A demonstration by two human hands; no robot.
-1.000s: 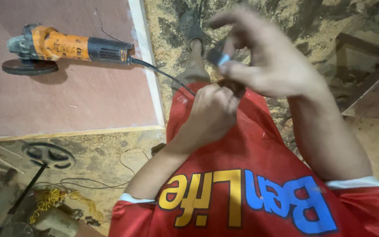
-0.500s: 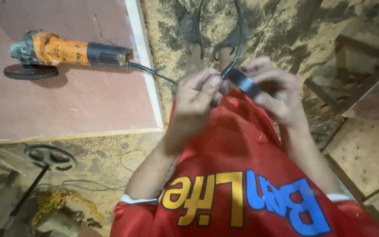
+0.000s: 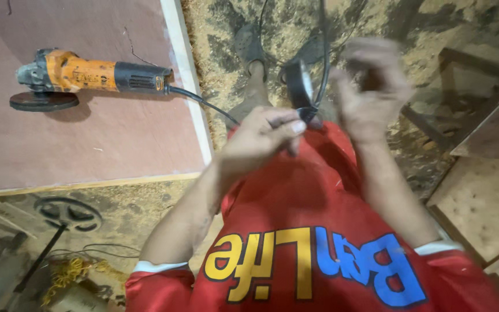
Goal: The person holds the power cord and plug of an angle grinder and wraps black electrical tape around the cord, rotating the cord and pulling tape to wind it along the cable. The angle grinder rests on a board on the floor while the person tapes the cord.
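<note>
We stand on a sawdust-strewn workshop floor (image 3: pixel 376 23) beside a reddish-brown flat board (image 3: pixel 88 144) with a pale edge. One orange and black angle grinder (image 3: pixel 88 75) lies near the board's far left corner. Our left hand (image 3: pixel 261 141) pinches one black tape roll (image 3: pixel 300 86) at its lower rim. Our right hand (image 3: pixel 371 92), blurred, is raised just beside the roll; we cannot tell its grip. One black cable (image 3: pixel 323 52) runs between them.

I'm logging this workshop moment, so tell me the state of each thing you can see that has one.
left hand: pinching the cable beside the tape roll
right hand: raised, blurred, fingers by the cable
black tape roll: on edge between the hands
black cable: looped up past the roll
angle grinder: lying on its side, disc fitted
plywood board: flat, bearing the grinder
</note>
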